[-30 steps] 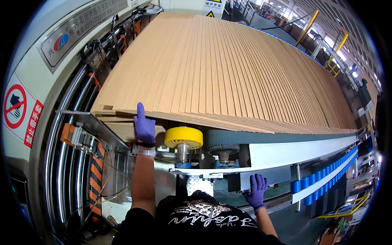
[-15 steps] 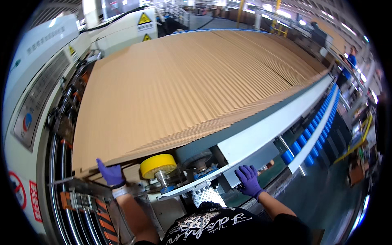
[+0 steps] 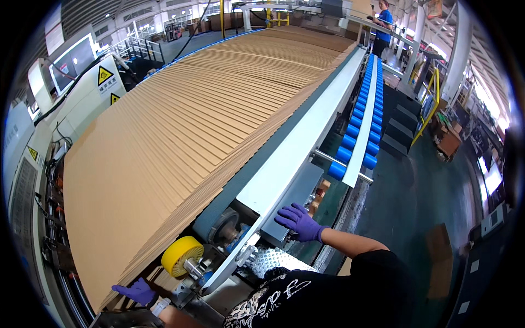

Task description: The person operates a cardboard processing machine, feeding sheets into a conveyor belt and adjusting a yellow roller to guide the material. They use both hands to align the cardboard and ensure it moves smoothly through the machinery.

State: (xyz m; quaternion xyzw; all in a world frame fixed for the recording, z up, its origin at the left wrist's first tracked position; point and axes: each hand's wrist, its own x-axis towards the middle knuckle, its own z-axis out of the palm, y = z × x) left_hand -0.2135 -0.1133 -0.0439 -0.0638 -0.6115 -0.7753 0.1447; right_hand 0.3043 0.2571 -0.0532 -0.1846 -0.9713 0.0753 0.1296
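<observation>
A long bed of overlapping brown cardboard sheets point(image 3: 180, 126) fans away from me along a conveyor. At its near corner my left hand point(image 3: 138, 292), in a purple glove, has its fingers stretched out by the sheets' edge; whether it touches them I cannot tell. To the right, my right hand point(image 3: 301, 223), also gloved in purple, rests with fingers spread on a grey metal box point(image 3: 292, 199) under the white side rail point(image 3: 290, 158). It holds nothing. Between my hands sits a yellow wheel point(image 3: 182, 256) on a metal shaft.
Blue rollers point(image 3: 350, 141) run along the right side. A cream machine with a warning sign point(image 3: 105, 75) stands at left. Far right are a yellow railing point(image 3: 429, 109) and cardboard boxes point(image 3: 449, 141). A person in blue point(image 3: 384, 24) stands at the far end.
My view has swung to the right, so the cardboard and machine sit farther left. My left hand stays near the sheets' corner, my right on the grey box.
</observation>
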